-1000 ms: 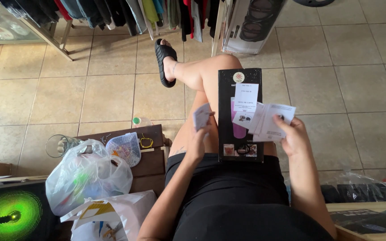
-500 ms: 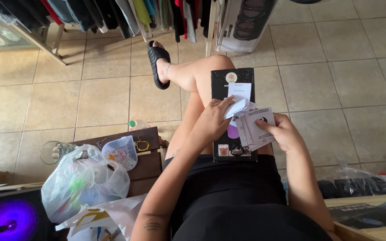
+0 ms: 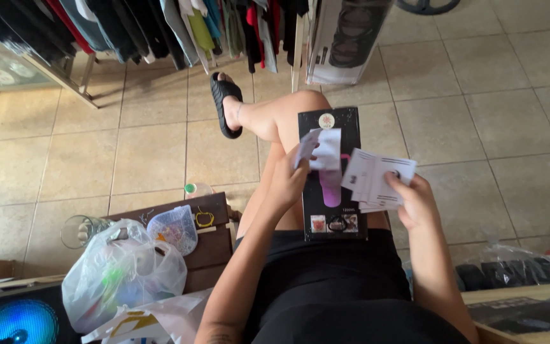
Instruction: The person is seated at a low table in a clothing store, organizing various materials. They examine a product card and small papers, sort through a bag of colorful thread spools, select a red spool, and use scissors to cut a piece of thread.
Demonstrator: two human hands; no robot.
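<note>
Left hand pinches a white slip above the black box; right hand clasps leaflets beside it; the box, resting loose on the lap, could slide off.

Left hand: raised over the lap, forearm extended forward, fingers pinched closed around a thin sheet. Right hand: beside it, slightly apart, fingers curled in a closed grasp, wrist bent inward.

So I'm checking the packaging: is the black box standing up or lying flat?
Lying flat: the black box rests lengthwise along the person's lap, printed face upward.
</note>
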